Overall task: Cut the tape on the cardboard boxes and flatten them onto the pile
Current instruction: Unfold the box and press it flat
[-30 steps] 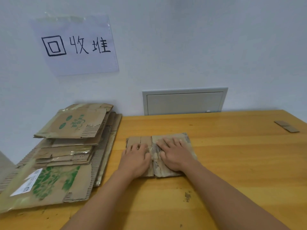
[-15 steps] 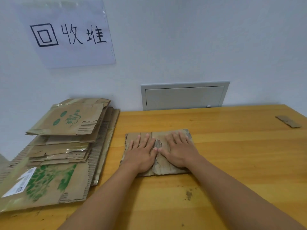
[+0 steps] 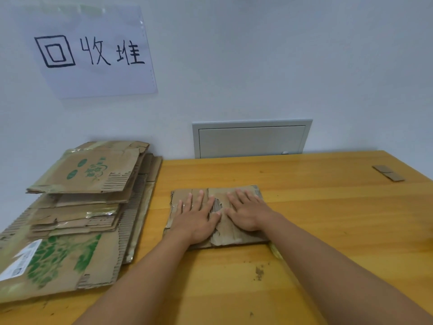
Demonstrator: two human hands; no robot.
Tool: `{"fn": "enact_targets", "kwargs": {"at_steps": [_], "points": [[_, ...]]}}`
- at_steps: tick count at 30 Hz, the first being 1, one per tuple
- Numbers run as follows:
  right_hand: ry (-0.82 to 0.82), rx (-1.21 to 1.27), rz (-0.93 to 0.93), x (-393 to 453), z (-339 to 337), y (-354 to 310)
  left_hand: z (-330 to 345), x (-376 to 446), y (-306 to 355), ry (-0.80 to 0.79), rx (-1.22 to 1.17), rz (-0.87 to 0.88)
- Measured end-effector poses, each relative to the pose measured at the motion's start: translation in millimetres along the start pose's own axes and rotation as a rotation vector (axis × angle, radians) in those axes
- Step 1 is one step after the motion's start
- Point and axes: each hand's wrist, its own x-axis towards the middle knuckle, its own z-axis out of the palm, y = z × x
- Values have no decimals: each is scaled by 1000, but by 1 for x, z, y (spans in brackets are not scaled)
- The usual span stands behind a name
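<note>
Nearest the camera, two bare forearms reach out over the wooden table [image 3: 304,207], which carries a dark stain just this side of the work. Both hands lie palm down on a small flattened cardboard box [image 3: 234,235] in the middle of the table: the left hand [image 3: 195,221] presses its left half and the right hand [image 3: 248,213] its right half, thumbs nearly meeting over the torn, ragged seam in the centre. The fingers of each hand are straight and slightly spread, flat on the cardboard; neither grips anything. The likely trouble from here, as I judge it, is spring-back: the creased flaps along that torn seam may lift once the pressure comes off, so the piece could reopen or slide when carried. It also has to cross a bare gap to reach the pile of flattened boxes [image 3: 77,207] at the left edge, whose upper sheets sit unevenly and overhang, so a careless drop might shift them. Further back, a small cardboard scrap [image 3: 389,173] lies near the right edge, well apart. On the wall behind are a grey access panel [image 3: 251,139] and a handwritten paper sign [image 3: 93,52].
</note>
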Motion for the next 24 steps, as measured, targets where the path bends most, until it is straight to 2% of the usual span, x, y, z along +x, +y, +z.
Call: {"fn": "enact_targets", "kwargs": {"at_steps": [7, 12, 18, 24], "points": [[111, -18, -3, -2, 18, 6, -7, -6, -4, -22, -28, 41], [111, -6, 8, -3, 19, 5, -7, -10, 9, -3, -8, 19], [13, 28, -5, -1, 2, 12, 1, -12, 15, -13, -24, -25], [97, 6, -3, -9, 15, 18, 1, -17, 14, -6, -46, -1]]}}
